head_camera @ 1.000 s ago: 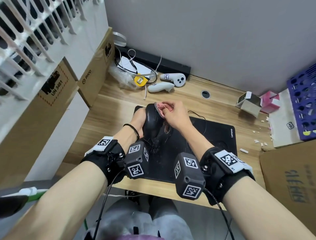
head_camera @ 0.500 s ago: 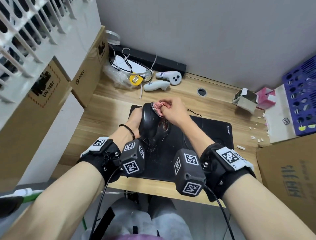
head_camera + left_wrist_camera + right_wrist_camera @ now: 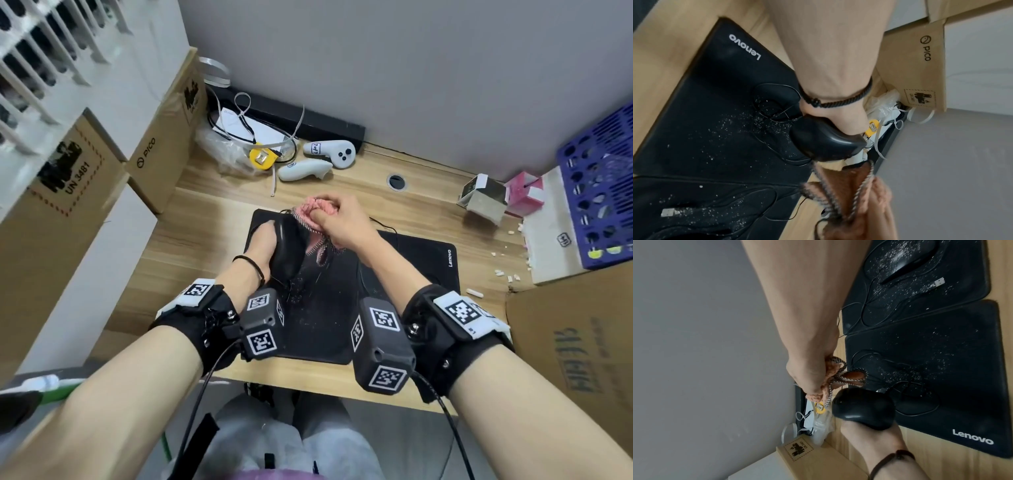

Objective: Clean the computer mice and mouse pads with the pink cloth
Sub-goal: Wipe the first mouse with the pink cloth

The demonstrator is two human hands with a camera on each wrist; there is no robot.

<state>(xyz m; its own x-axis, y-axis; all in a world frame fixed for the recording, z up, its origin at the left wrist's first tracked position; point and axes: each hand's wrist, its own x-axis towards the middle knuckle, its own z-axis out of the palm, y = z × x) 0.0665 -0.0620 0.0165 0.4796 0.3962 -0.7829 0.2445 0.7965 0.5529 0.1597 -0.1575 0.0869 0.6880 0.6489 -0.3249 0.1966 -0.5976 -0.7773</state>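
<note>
The left hand (image 3: 262, 245) grips a black mouse (image 3: 287, 246), held tilted above the left pad (image 3: 318, 325). The right hand (image 3: 337, 222) clutches the bunched pink cloth (image 3: 317, 209) against the mouse's far end; loose cloth hangs below the fist. A second mouse (image 3: 906, 259) lies on the right pad (image 3: 428, 260), well apart from both hands. The two pads adjoin and carry white specks. Boxes (image 3: 161, 161) border the desk (image 3: 205, 233) on the left, another box (image 3: 575, 342) on the right; bare wood lies beyond the pads up to two white controllers (image 3: 320, 161) near the wall.

Compared with a second ago, the cloth sits higher over the mouse tip, and more of it hangs free.

The left hand's fingers are hidden behind the mouse. The wrist cameras cover the pads' near part in the head view.
</note>
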